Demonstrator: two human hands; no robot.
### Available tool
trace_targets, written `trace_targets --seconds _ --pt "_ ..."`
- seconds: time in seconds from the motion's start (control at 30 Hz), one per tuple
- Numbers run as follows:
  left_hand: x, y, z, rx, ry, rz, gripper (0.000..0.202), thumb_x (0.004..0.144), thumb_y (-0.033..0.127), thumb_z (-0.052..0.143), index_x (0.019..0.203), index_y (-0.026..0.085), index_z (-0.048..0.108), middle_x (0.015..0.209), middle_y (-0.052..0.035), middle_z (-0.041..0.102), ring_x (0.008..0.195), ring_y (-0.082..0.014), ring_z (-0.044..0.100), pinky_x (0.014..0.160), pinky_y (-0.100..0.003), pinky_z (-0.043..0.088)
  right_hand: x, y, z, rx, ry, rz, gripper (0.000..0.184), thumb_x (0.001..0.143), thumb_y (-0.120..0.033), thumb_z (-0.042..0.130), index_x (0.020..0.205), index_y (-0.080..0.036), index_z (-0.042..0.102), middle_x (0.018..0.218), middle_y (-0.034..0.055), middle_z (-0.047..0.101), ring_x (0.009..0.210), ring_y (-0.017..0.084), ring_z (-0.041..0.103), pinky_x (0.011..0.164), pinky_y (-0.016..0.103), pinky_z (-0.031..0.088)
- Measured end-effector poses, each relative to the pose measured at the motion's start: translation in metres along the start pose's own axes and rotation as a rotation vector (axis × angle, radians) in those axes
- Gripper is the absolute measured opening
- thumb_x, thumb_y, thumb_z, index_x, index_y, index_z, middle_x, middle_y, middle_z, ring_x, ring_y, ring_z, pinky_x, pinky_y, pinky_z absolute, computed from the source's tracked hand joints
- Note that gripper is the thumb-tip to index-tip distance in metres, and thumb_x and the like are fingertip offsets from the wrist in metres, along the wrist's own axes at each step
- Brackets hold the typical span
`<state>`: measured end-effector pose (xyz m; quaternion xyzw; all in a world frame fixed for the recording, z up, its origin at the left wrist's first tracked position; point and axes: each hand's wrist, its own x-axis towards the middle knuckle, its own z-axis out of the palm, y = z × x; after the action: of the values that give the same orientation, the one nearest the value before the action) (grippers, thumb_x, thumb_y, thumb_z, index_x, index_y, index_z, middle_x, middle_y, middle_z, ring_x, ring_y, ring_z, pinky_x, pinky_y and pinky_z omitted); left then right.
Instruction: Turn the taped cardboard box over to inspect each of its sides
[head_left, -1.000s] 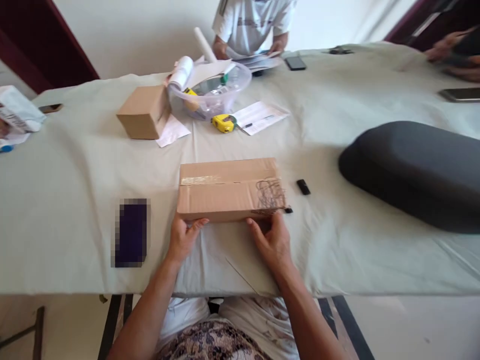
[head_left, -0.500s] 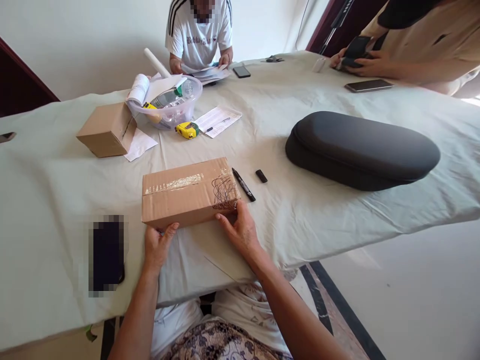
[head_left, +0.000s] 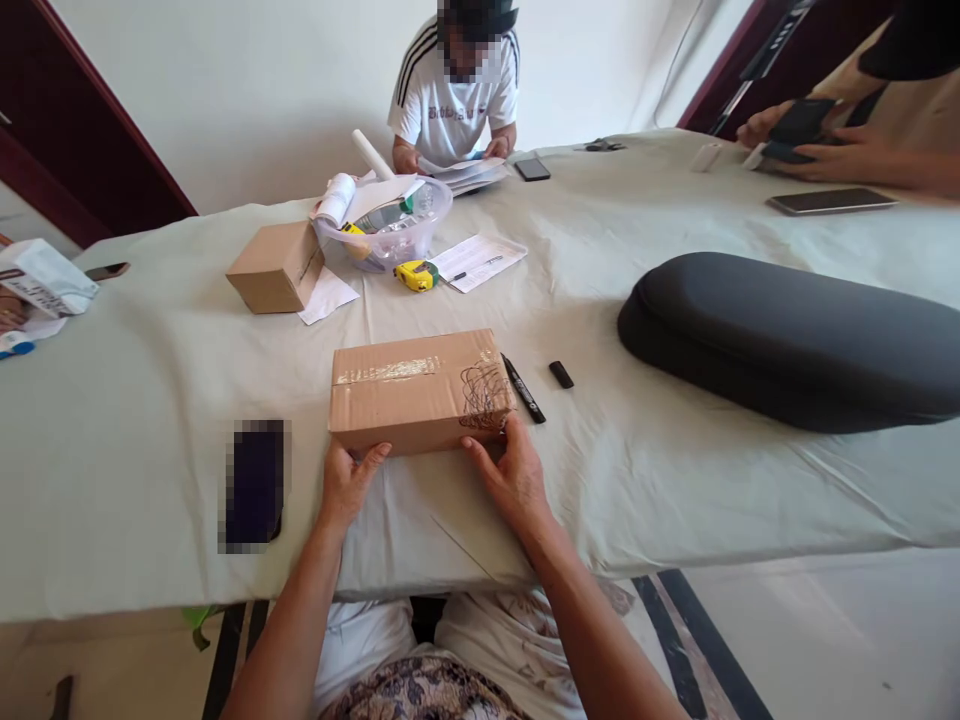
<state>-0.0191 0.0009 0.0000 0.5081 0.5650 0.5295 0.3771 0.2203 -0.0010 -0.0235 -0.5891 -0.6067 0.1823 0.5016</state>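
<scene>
my left hand [head_left: 349, 485] and right hand [head_left: 514, 478] gripping the near corners of a brown rectangular cardboard box [head_left: 409, 395], towards the near edge of the pale-green cloth-covered table [head_left: 112, 460], slim black marker pen [head_left: 523, 390] just beside the box's right end

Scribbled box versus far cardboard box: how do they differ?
The left hand and right hand touch the scribbled box; no hand touches the far box. The scribbled box is long and low, the far box blockier. The scribbled box has black scrawl on top; the far box's top is plain. Both are brown cardboard.
</scene>
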Motion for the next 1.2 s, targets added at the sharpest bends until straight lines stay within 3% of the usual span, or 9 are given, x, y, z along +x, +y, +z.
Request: trace_targets --seconds 0.2,0.43,0.57,1.03,1.2 --pt "-0.004 0.005 0.003 0.034 0.040 -0.009 0.061 0.067 0.055 0.082 0.109 0.014 0.065 0.109 -0.0151 0.076 0.103 -0.0308 0.072 0.090 -0.041 0.057 -0.002 0.003 -0.001 -0.014 -0.027 0.039 0.037 0.086 -0.047 0.065 0.109 -0.022 0.051 0.102 0.0100 0.063 0.095 0.029 0.060 0.080 0.046 0.054" --pt "-0.009 0.008 0.002 0.061 0.094 -0.044 0.057 0.065 0.054 0.082 0.103 0.014 0.066 0.102 -0.0139 0.077 0.100 -0.0317 0.073 0.087 -0.042 0.057 -0.003 -0.005 -0.006 -0.045 -0.065 0.015 0.033 0.080 -0.023 0.055 0.113 -0.023 0.049 0.095 0.0077 0.063 0.087 0.028 0.062 0.073 0.045 0.055" --pt "-0.008 0.005 0.002 0.053 0.091 -0.070 0.057 0.062 0.056 0.082 0.099 0.014 0.068 0.097 -0.0133 0.078 0.094 -0.0316 0.073 0.083 -0.042 0.057 -0.002 -0.009 -0.007 -0.059 -0.058 -0.003 0.032 0.080 -0.020 0.053 0.112 -0.024 0.050 0.091 0.0066 0.063 0.085 0.027 0.062 0.071 0.044 0.055" --pt "-0.009 0.004 0.004 -0.011 0.091 -0.047 0.059 0.065 0.052 0.084 0.106 0.013 0.066 0.106 -0.0147 0.077 0.101 -0.0315 0.072 0.088 -0.042 0.057 -0.004 -0.001 -0.004 -0.025 -0.040 0.001 0.029 0.085 -0.035 0.061 0.110 -0.021 0.053 0.099 0.0100 0.066 0.089 0.029 0.064 0.074 0.046 0.056" --pt "-0.009 0.003 0.004 0.008 0.048 -0.028 0.057 0.069 0.051 0.081 0.108 0.013 0.064 0.108 -0.0154 0.076 0.103 -0.0311 0.072 0.089 -0.042 0.056 0.000 -0.008 -0.011 0.193 0.006 0.087 0.054 0.088 -0.055 0.062 0.128 -0.021 0.052 0.128 0.0162 0.064 0.114 0.032 0.064 0.089 0.052 0.056"
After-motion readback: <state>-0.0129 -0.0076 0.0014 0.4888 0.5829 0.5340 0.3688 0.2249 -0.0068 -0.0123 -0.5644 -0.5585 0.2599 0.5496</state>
